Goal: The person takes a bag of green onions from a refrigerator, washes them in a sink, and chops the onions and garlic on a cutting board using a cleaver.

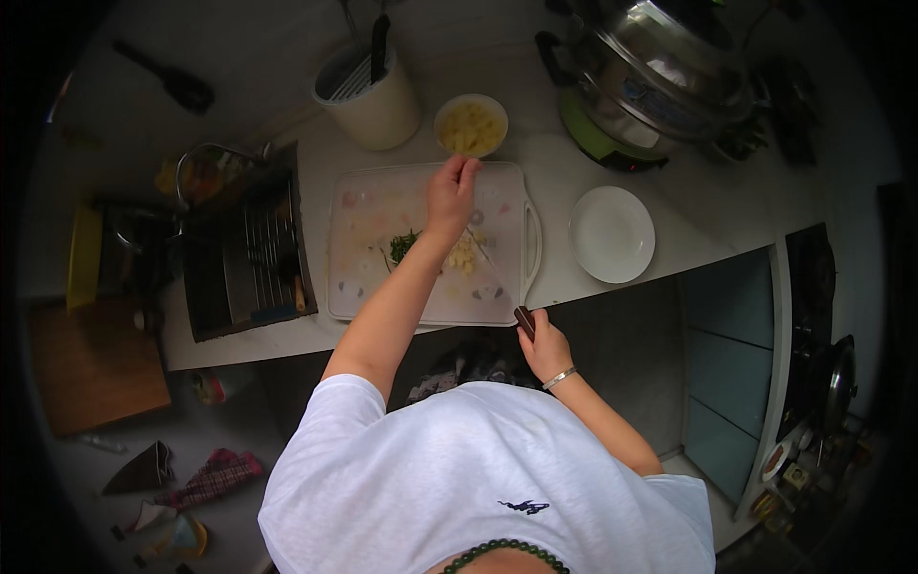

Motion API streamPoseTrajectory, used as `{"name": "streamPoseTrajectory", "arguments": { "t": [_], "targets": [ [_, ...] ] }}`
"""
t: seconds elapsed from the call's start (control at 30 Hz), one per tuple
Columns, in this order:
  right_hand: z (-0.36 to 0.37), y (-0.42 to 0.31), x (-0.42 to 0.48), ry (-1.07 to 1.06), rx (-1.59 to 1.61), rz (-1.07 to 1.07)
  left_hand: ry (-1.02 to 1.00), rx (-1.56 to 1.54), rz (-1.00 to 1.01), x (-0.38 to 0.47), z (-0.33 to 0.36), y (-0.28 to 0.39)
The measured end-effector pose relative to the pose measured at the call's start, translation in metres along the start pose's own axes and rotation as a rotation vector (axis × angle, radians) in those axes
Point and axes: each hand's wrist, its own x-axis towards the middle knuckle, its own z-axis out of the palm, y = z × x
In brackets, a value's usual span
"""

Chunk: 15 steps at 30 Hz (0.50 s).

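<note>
My right hand (546, 349) grips the dark handle of a kitchen knife (526, 323); its blade slants up and left over the white cutting board (423, 313). My left hand (453, 194) reaches across the board with its fingers drawn together, near the close rim of a white bowl (472, 125) that holds pale yellow chopped pieces. Whether those fingers hold anything cannot be told. Chopped green herbs (403, 247) lie on the board to the left of my left forearm. Beside them, right of the forearm, is a small heap of pale chopped bits (462, 256).
An empty white plate (612, 234) lies right of the board. Behind it stands a steel pot (660, 64) on a green base. A cream utensil holder (376, 107) is at the back. The sink (244, 265) with a wire rack is at the left, a hob (807, 323) at the far right.
</note>
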Motion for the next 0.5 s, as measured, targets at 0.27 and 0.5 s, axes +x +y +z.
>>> {"name": "streamPoseTrajectory", "arguments": {
  "t": [0.27, 0.5],
  "targets": [
    [-0.011, -0.029, 0.016, -0.085, -0.085, 0.089, -0.023, -0.023, -0.237, 0.017, -0.007, -0.056],
    [-0.025, 0.003, 0.013, -0.067, 0.265, 0.016, 0.134, -0.430, -0.304, 0.004, -0.052, -0.030]
  ]
}}
